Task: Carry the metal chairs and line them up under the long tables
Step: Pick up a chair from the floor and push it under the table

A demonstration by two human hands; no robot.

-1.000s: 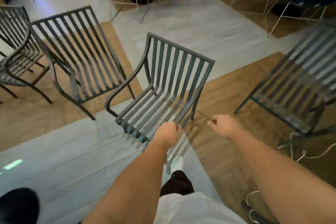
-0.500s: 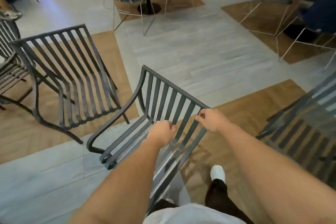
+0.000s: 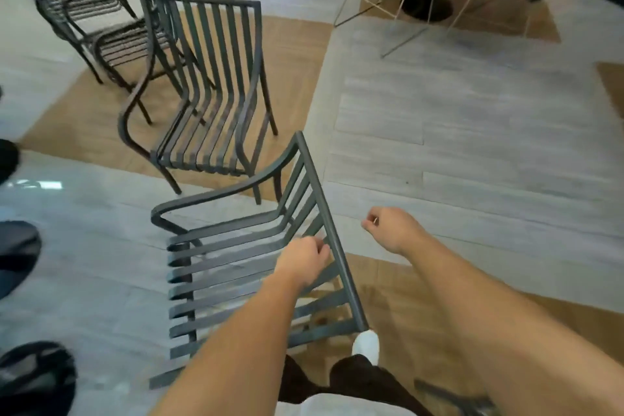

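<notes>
Mid-carry, left hand (image 3: 305, 260) grips slatted metal armchair (image 3: 250, 267) by backrest, tilting it; right hand (image 3: 393, 230) curled, apparently empty, w/ chair off floor probably.

Even, fairly bright indoor light falls softly with only faint shadows, a pale glare patch shines on the grey floor (image 3: 37, 184) far left of the hands, and the wide lens bends and smears the frame edges, blurring the chairs beyond them.
</notes>
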